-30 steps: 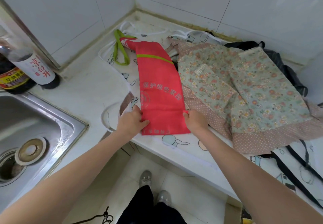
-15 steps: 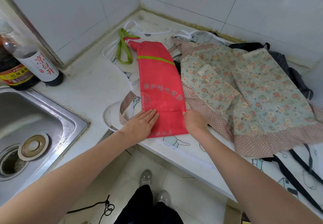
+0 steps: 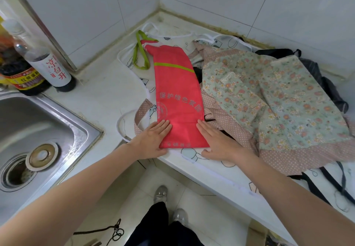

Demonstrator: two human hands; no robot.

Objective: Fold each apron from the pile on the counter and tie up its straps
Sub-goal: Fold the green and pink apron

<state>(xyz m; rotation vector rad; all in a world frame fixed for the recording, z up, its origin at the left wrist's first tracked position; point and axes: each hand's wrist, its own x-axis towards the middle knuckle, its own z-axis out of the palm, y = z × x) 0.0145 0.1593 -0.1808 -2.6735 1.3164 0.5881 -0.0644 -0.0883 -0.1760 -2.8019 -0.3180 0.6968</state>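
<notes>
The red apron (image 3: 177,96), folded into a long narrow strip, lies on the counter (image 3: 99,100) with its near end at the front edge and its far end reaching toward the back corner, where its green strap (image 3: 141,53) loops out. Neither hand has a grip on it: the left hand (image 3: 153,140) lies flat with straight fingers on the strip's near left corner, and the right hand (image 3: 217,142) presses flat along its near right edge, thumb on the counter. Just right of the strip a floral apron (image 3: 272,100) with dotted pink trim is spread over dark aprons. At the counter's left end the steel sink (image 3: 34,130) holds a round strainer plug (image 3: 41,156) beside the open drain. Behind it stand two dark bottles (image 3: 38,67); the white label reads 凉白开. The red strip carries pale lettering, 保护绿色家园.
</notes>
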